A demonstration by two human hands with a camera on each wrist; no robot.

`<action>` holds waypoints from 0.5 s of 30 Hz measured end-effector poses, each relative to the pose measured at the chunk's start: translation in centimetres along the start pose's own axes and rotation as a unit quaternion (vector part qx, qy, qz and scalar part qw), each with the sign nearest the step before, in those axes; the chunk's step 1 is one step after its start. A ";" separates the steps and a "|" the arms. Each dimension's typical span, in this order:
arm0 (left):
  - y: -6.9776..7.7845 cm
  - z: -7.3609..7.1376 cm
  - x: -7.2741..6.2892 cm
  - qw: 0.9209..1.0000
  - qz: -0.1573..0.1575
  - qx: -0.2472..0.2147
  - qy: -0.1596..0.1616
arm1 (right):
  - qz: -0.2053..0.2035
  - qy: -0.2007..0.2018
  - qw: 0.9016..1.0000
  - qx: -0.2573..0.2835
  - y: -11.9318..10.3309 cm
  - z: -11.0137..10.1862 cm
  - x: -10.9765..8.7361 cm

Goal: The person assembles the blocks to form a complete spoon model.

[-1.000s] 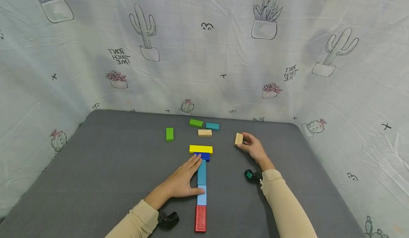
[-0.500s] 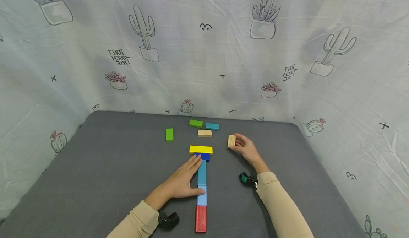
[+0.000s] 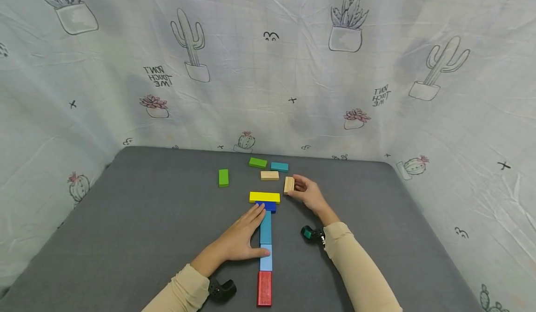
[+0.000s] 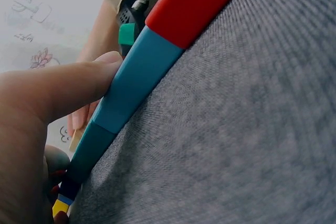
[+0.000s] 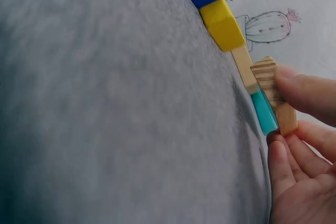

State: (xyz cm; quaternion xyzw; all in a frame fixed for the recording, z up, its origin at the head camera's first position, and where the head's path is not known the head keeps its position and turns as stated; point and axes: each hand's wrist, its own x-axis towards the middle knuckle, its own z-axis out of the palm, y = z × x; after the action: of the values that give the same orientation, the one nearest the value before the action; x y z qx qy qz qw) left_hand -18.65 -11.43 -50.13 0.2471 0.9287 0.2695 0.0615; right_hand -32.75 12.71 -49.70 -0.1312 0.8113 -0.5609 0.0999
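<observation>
My right hand (image 3: 310, 195) pinches a striped natural-wood block (image 3: 289, 186) between thumb and fingers, just right of the yellow block (image 3: 264, 198). In the right wrist view that wooden block (image 5: 269, 83) looks tilted, close above the grey cloth. My left hand (image 3: 236, 238) lies along the left of a row of blocks. Its fingertips touch the dark blue block (image 3: 271, 206), and its thumb rests on the light blue block (image 3: 265, 263). Between these lies a teal-blue block (image 3: 265, 228); a red block (image 3: 264, 288) ends the row nearest me. The yellow block crosses the far end.
Beyond the row lie a loose wooden block (image 3: 270, 176), a teal block (image 3: 279, 166) and two green blocks, one farther back (image 3: 257, 162) and one standing apart on the left (image 3: 224, 178). A grey cloth (image 3: 138, 219) covers the table; a cactus-print curtain (image 3: 251, 79) surrounds it.
My right hand has carried the wooden block leftward, from the right side to near the yellow block. The left hand and the row have stayed in place.
</observation>
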 end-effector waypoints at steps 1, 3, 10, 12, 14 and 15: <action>0.0 0.0 0.0 1.000 -0.001 0.001 -0.001 | -0.001 0.001 1.000 -0.002 0.0 0.1 0.1; 0.0 0.0 0.0 1.000 -0.002 0.000 -0.001 | -0.002 0.005 1.000 -0.003 0.0 0.4 0.4; -0.1 0.1 0.0 1.000 0.004 0.004 0.001 | -0.002 0.006 1.000 -0.007 -0.3 1.0 1.0; -0.1 0.1 0.0 1.000 0.005 0.003 0.000 | 0.001 0.004 1.000 -0.009 -0.4 1.1 1.1; -0.1 0.1 0.0 1.000 0.005 0.001 -0.001 | 0.005 0.003 1.000 -0.010 -0.4 1.2 1.1; -0.1 0.0 0.0 1.000 0.004 0.001 -0.001 | 0.005 0.000 1.000 -0.012 -0.5 1.2 1.2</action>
State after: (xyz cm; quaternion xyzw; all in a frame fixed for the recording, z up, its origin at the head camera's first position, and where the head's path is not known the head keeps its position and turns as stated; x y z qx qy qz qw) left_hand -18.63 -11.47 -50.20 0.2513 0.9278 0.2687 0.0615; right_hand -33.45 11.11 -49.70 -0.1282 0.8184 -0.5510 0.1012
